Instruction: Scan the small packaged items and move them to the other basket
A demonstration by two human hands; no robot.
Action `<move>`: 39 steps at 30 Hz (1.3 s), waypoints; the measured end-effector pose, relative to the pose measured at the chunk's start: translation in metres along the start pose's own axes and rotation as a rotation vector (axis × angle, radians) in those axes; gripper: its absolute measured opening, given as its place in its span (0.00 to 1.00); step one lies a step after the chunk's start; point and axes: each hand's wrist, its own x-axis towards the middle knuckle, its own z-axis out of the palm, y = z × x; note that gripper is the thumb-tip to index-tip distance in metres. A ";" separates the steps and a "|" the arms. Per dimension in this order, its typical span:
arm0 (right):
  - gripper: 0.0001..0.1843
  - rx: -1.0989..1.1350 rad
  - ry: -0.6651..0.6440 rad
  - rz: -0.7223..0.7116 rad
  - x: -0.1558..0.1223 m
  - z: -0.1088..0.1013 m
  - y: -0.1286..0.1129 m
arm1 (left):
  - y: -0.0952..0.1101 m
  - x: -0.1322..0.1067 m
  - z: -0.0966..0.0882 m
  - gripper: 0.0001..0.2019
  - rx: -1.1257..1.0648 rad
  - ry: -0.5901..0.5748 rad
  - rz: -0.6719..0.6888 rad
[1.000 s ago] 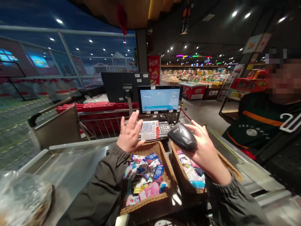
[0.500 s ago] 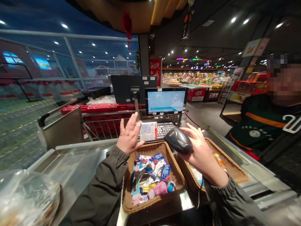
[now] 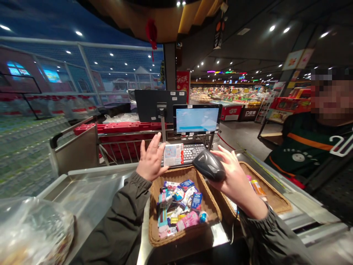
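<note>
My left hand (image 3: 150, 157) grips the edge of a small flat white-and-red box (image 3: 173, 155), which stands up in front of the keyboard. Its fingers point upward and the thumb lies at the box's lower corner. In my right hand (image 3: 234, 176) is a black handheld barcode scanner (image 3: 209, 165), its head turned towards the box. Just below both hands, a brown woven basket (image 3: 213, 206) holds several small packets, blue boxes and a pink package (image 3: 189, 220). A second woven basket (image 3: 275, 198) lies partly behind my right forearm.
Beyond the hands are a keyboard (image 3: 193, 151), a lit screen (image 3: 196, 120) and a dark monitor back (image 3: 160, 106). A clear plastic bag (image 3: 35, 228) sits on the metal counter (image 3: 93, 195) at left. A person in a dark green apron (image 3: 303, 147) is at right.
The view has shifted slightly, so the basket and screens appear a little farther right. Both hands, the box and the scanner hold nearly the same position.
</note>
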 end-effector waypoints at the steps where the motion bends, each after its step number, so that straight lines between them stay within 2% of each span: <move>1: 0.24 0.001 0.000 0.001 0.000 0.000 -0.001 | 0.000 -0.001 -0.001 0.39 0.000 0.002 -0.001; 9: 0.19 0.007 -0.035 0.014 -0.003 0.000 -0.008 | -0.002 -0.003 -0.006 0.38 -0.002 0.003 -0.013; 25: 0.20 0.007 -0.011 0.035 -0.013 0.008 -0.017 | -0.012 -0.016 -0.005 0.37 -0.001 -0.038 -0.027; 31: 0.20 0.020 -0.038 0.055 -0.015 0.015 -0.021 | -0.014 -0.029 0.006 0.37 -0.019 -0.104 -0.022; 39: 0.21 0.049 -0.123 0.092 -0.017 0.029 -0.025 | -0.017 -0.050 0.034 0.36 -0.018 -0.231 -0.018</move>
